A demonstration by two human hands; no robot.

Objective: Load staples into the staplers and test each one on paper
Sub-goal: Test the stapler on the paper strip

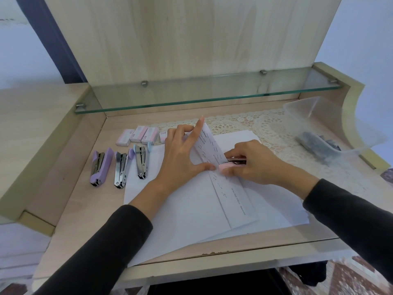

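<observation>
A folded white paper (214,150) with several staples in it lies tilted on larger white sheets (191,213). My left hand (182,158) holds this paper between thumb and fingers, index finger stretched along its upper edge. My right hand (253,162) grips a pink stapler (228,166) whose jaws sit on the paper's right edge. Three staplers lie open in a row at the left: a purple one (100,167), a lilac-tipped one (122,169) and a blue-tipped one (141,160). Behind them stand small pink-and-white staple boxes (138,136).
A clear plastic tub (331,128) holding dark metal pieces sits at the right on a lace mat (255,124). A glass shelf (202,92) hangs over the back of the wooden desk (80,199). The desk's front edge runs close to me.
</observation>
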